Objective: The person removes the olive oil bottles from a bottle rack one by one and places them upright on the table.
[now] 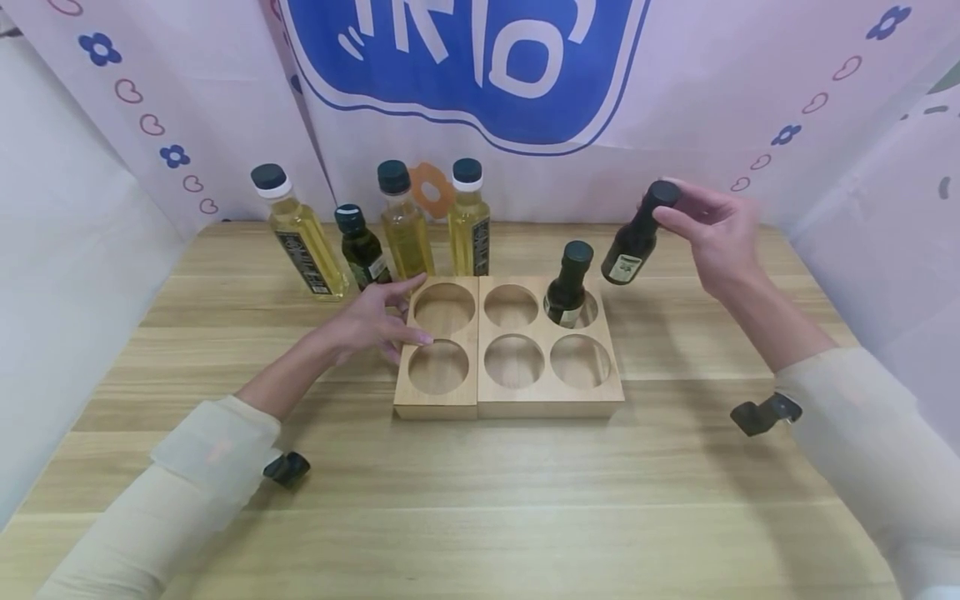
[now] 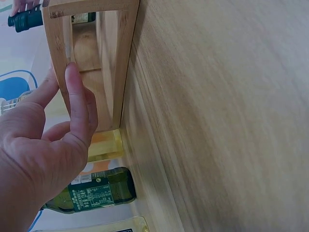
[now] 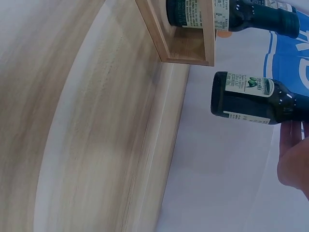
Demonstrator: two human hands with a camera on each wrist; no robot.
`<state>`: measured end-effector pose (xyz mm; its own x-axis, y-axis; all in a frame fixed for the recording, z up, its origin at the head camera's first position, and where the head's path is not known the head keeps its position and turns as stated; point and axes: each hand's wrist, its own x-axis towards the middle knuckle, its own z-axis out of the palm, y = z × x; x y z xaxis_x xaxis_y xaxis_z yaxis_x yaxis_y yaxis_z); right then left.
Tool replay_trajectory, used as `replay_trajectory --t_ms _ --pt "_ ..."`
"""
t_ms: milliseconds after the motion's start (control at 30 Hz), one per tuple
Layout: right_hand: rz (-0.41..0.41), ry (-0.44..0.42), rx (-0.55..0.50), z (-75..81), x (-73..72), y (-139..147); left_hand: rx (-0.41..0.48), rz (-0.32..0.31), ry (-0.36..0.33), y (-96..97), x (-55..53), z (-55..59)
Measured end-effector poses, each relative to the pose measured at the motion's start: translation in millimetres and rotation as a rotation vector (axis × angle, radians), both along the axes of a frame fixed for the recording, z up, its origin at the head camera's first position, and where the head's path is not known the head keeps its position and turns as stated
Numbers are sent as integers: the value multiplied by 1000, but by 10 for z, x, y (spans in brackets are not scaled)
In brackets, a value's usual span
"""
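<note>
My right hand (image 1: 720, 233) pinches a dark glass bottle (image 1: 632, 246) by its neck, just under the black cap. That bottle hangs slightly tilted, right of the wooden bottle rack (image 1: 551, 408), and the right wrist view shows its base apart from the table. A similar dark bottle (image 1: 567, 287) stands in the rack's back right hole. My left hand (image 1: 375, 321) rests on the rack's left end, fingers spread along the top edge. In the left wrist view the fingertips (image 2: 73, 79) touch the rack's side frame. The rack's other round holes hold nothing.
Behind the rack stand a clear bottle of yellow oil (image 1: 407, 229) and another oil bottle (image 1: 469, 225). Farther left are a short dark green bottle (image 1: 363, 250) and a tall oil bottle (image 1: 307, 242). A printed cloth (image 1: 675, 100) hangs behind the wooden table (image 1: 480, 508).
</note>
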<state>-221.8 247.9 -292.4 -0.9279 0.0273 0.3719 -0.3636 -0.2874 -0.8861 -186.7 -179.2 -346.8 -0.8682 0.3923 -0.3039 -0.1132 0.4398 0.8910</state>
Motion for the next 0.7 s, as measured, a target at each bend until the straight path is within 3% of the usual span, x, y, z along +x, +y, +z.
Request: replay_trajectory --t_ms 367,700 --pt "-4 -104 61 -47 -193 -204 0 6 -13 10 1 19" --pt "60 -141 65 -196 -373 -464 -3 5 -18 9 6 27"
